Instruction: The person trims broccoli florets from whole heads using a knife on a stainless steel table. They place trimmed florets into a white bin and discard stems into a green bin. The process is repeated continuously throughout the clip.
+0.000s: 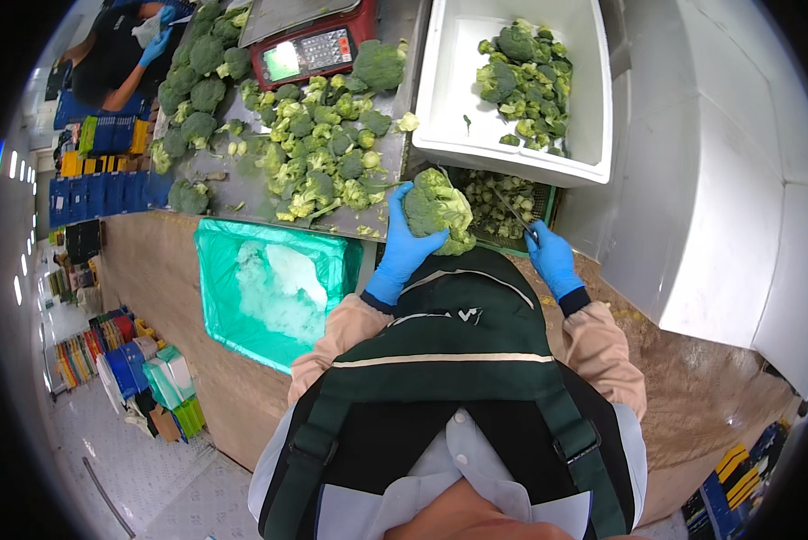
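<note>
In a blue glove, my left hand (400, 246) grips a head of broccoli (437, 209), its pale cut stems turned to the right. My right hand (554, 256), also gloved, holds a knife (515, 212) with the blade pointing up and left, apart from the broccoli. Below the blade sits a green crate (545, 202) with stem pieces (498, 199) in it. Left of the held head, cut florets (329, 145) lie heaped on a steel table (235, 192). Behind the crate, a white foam box (444, 125) contains more florets (532, 81) along its right side.
A red weighing scale (370, 27) and whole broccoli heads (208, 54) occupy the table's far part. A bin lined with green plastic (218, 297) stands below the table's near edge. At far left a person (117, 57) in blue gloves works. White panels (647, 182) rise on the right.
</note>
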### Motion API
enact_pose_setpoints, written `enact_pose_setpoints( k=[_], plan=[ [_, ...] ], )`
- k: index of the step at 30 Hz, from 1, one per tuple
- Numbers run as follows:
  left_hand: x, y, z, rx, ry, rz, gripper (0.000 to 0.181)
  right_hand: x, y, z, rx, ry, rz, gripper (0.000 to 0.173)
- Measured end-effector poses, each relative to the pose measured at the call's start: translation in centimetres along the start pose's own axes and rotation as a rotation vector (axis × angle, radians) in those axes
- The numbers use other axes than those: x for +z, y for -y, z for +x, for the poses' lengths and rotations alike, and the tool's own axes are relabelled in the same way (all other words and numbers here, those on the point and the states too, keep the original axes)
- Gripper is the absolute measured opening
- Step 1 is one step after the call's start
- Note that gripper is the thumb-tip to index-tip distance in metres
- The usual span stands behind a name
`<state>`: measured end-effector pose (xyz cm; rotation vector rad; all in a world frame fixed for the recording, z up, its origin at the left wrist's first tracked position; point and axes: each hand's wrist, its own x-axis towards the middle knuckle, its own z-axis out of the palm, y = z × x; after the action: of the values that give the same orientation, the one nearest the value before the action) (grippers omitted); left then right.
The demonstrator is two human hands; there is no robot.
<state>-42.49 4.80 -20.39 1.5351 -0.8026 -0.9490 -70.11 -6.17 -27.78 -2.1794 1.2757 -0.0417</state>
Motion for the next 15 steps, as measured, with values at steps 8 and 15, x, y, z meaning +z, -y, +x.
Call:
enact_pose_setpoints(
  k=[8,15],
  plan=[
    [-8.0,-9.4,0.9,0.211,-0.264,0.476,0.092,-6.3,17.1,7.4,-0.620,-0.154,-0.123,0.017],
    [-16.8,-10.7,2.4,0.202,-0.545,0.657,0.096,-0.9,29.6,13.0,-0.696,-0.232,-0.172,0.017]
  ],
)
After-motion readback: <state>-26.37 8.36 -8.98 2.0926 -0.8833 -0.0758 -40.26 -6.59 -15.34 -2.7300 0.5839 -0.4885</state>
